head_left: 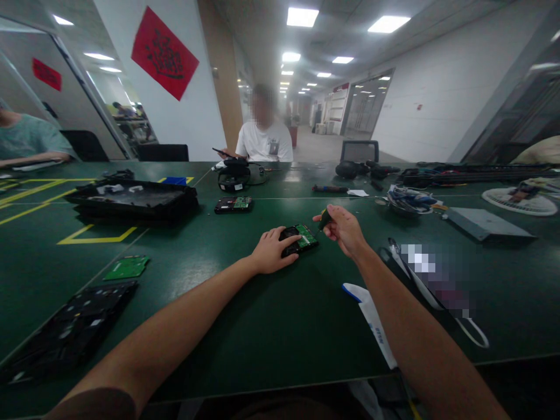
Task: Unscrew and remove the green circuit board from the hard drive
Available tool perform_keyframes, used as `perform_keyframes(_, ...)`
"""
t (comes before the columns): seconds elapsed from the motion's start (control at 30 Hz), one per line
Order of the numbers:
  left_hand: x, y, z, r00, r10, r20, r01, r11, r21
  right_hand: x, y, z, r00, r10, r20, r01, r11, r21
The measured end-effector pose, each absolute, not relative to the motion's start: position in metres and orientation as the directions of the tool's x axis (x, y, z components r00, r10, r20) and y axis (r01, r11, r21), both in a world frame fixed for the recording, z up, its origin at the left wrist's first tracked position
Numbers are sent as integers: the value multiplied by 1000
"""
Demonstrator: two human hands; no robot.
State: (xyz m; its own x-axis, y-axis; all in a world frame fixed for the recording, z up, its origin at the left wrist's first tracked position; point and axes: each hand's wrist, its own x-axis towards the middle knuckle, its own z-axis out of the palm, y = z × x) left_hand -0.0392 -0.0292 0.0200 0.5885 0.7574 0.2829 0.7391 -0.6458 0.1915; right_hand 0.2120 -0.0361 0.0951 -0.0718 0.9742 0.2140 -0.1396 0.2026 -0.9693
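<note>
A hard drive (310, 238) with a green circuit board lies board side up on the green table. My left hand (274, 251) is laid over its left part, thumb along the near edge and fingers across the top, gripping it. My right hand (345, 229) is closed round the dark and yellow handle of a screwdriver (324, 219). The screwdriver points downward just right of the drive's far right corner; whether its tip touches anything I cannot tell. Behind my left hand, a second hard drive (233, 204) lies by itself.
To the left are a black plastic tray (131, 201), a green circuit board (126, 267) and a black frame (72, 326). On the right stand a metal box (487, 224), a cable bundle (409, 200) and a lanyard (413, 274). A person (265, 140) sits opposite.
</note>
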Motion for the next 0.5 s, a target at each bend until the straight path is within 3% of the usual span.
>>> perform_keyframes(0.5, -39, -31, 21, 594, 750, 291, 737, -653, 177, 210, -36, 94, -55, 957, 286, -128, 277, -952)
